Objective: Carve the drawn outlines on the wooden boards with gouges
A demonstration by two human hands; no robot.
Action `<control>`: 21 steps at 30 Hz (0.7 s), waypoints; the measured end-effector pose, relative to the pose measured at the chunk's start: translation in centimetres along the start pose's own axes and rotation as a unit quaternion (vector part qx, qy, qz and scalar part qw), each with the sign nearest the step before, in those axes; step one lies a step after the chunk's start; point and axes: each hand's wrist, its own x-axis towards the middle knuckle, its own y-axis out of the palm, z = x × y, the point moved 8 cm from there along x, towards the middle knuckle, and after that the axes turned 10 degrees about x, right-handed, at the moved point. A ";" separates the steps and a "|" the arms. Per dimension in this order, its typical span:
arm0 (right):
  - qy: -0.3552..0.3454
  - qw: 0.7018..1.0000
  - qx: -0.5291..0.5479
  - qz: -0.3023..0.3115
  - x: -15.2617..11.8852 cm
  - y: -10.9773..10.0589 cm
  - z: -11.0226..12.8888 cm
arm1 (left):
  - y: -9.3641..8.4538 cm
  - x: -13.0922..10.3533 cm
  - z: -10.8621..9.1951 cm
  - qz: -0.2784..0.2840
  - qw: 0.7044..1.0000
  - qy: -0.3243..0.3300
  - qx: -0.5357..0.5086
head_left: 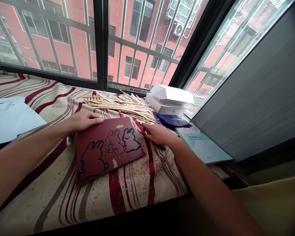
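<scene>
A reddish-brown board (93, 131) lies at a slant on the striped cloth, with rabbit figures outlined on it, two in black and a middle one in pale carved lines. My left hand (85, 119) grips the board's far left corner, thumb along the top edge. Just off the board's right edge, my right hand (157, 132) is closed low over the cloth, fingers curled together. Whatever its fingertips hold, if anything, is hidden. Part of a dark object (162, 147) shows under my right wrist. Reddish crumbs are scattered around the board.
Many thin wooden sticks (123, 105) lie behind the board, near a white box (170, 100). A dark blue packet (172, 120) and a pale green book (201, 144) are at right. White papers (12, 118) lie at left. A barred window (137, 42) stands behind.
</scene>
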 end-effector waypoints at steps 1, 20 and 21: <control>0.001 1.000 0.002 -0.003 0.2 -0.3 -0.1 | 0.3 0.0 -0.1 0.000 1.000 0.001 0.009; -0.035 0.990 0.118 -0.066 2.7 -1.3 -1.4 | 3.1 0.2 -1.3 0.059 0.997 0.056 0.003; -0.030 0.990 0.117 -0.070 2.7 -1.4 -1.6 | 2.9 0.3 -1.4 0.059 0.994 0.080 0.035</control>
